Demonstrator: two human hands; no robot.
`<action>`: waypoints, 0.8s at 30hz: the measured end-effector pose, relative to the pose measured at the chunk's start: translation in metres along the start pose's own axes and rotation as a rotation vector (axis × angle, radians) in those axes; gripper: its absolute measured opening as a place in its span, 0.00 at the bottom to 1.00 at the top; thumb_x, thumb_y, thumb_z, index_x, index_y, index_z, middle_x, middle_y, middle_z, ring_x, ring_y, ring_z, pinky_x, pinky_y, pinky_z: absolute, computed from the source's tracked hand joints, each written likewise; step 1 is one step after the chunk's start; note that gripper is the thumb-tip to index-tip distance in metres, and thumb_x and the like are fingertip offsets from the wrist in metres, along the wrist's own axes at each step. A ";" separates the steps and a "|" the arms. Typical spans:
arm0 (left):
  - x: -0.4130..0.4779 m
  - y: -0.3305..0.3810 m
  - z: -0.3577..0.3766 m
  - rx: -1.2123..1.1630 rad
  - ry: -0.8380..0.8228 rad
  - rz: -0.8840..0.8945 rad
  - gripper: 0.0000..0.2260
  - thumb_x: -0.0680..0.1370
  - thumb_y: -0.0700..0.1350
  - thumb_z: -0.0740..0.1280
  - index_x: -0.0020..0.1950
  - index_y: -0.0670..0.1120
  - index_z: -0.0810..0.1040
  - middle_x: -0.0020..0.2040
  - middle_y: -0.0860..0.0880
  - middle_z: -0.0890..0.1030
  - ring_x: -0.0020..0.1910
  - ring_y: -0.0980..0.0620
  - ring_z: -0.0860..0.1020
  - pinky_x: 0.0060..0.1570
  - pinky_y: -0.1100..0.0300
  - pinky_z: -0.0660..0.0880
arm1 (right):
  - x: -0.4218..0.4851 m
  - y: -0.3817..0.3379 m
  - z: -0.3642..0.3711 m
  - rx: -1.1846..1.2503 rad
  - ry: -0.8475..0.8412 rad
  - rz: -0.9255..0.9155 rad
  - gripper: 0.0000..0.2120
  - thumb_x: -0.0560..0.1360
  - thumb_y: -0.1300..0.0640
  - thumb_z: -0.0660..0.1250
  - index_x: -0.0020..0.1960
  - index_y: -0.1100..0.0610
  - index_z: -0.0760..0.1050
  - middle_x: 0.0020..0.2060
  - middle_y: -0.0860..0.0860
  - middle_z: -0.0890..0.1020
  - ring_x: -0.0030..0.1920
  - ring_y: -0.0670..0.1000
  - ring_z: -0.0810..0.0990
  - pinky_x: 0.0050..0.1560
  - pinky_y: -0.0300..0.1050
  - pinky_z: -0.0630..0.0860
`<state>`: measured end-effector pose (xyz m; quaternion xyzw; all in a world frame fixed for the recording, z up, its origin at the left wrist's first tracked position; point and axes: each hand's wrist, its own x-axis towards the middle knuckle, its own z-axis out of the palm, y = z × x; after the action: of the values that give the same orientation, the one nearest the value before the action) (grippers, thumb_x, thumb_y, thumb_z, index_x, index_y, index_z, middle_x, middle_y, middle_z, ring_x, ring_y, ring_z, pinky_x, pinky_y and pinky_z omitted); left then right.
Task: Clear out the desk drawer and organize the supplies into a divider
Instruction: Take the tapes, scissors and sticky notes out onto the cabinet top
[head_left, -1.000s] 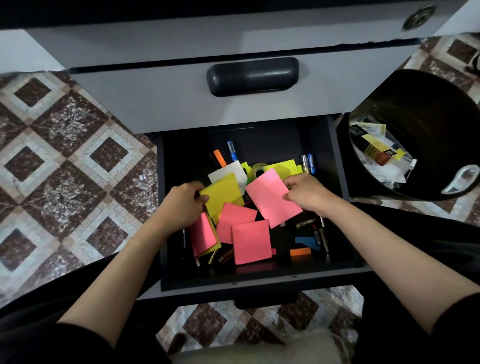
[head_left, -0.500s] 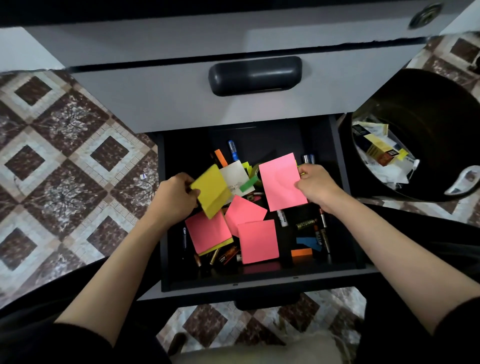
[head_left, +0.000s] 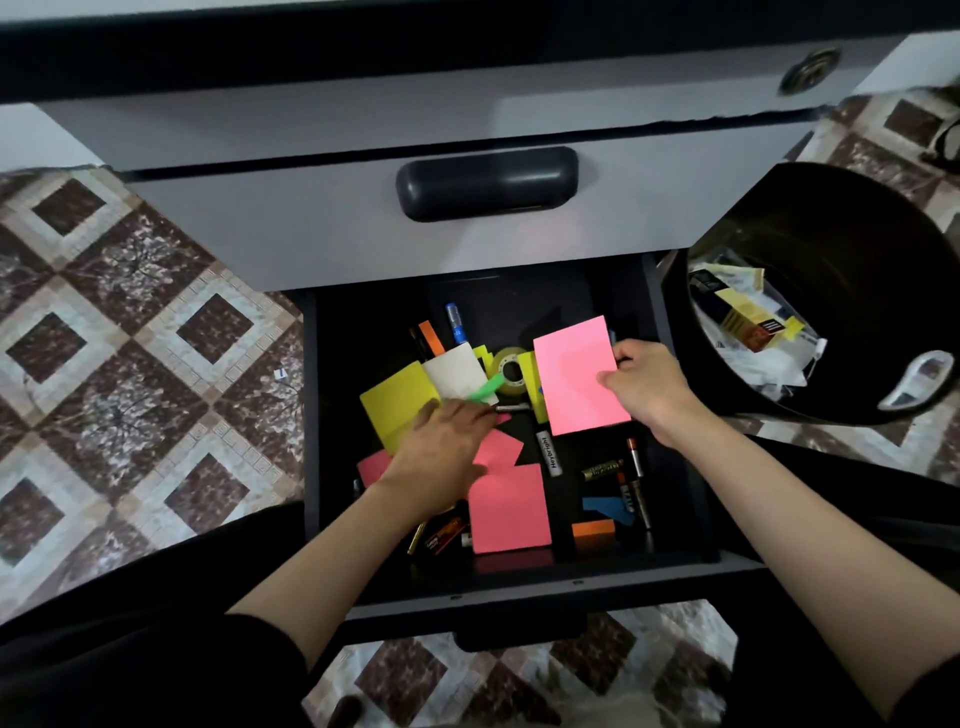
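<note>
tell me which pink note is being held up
The pink note at the back right, pinched by the right hand; the other pink notes lie flat in the drawer.

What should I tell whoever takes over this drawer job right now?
Right hand pinches a pink sticky pad over the open drawer.
Left hand is open, reaching flat past the yellow pad.
More pink pads, batteries, a tape roll and pens lie loose in the drawer.
No divider in view.
Done: nothing visibly sorted.
Left: empty the drawer, sort everything.
</note>
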<state>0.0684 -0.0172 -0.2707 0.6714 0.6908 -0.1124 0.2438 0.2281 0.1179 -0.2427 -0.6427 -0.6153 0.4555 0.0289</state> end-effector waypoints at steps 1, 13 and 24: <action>0.003 0.001 0.001 0.052 -0.016 0.010 0.29 0.78 0.52 0.64 0.75 0.49 0.56 0.74 0.49 0.61 0.73 0.49 0.57 0.73 0.50 0.49 | 0.000 -0.001 -0.001 0.001 -0.001 -0.003 0.07 0.76 0.67 0.61 0.44 0.57 0.73 0.44 0.55 0.79 0.44 0.52 0.77 0.39 0.42 0.75; 0.010 -0.023 -0.015 -0.015 0.009 -0.161 0.14 0.79 0.42 0.58 0.62 0.51 0.76 0.57 0.49 0.80 0.57 0.47 0.76 0.63 0.56 0.63 | 0.007 -0.003 -0.014 0.050 0.010 0.019 0.11 0.75 0.67 0.61 0.38 0.54 0.72 0.48 0.58 0.81 0.49 0.56 0.80 0.52 0.53 0.79; 0.001 -0.033 -0.031 -0.474 -0.003 -0.314 0.11 0.81 0.41 0.57 0.60 0.39 0.73 0.50 0.39 0.81 0.45 0.46 0.82 0.43 0.58 0.75 | 0.006 -0.008 -0.014 0.067 -0.034 0.021 0.08 0.76 0.67 0.58 0.43 0.58 0.73 0.44 0.56 0.79 0.46 0.55 0.78 0.36 0.43 0.74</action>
<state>0.0301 -0.0035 -0.2508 0.4803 0.7930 0.0147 0.3745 0.2290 0.1321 -0.2332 -0.6401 -0.5932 0.4870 0.0351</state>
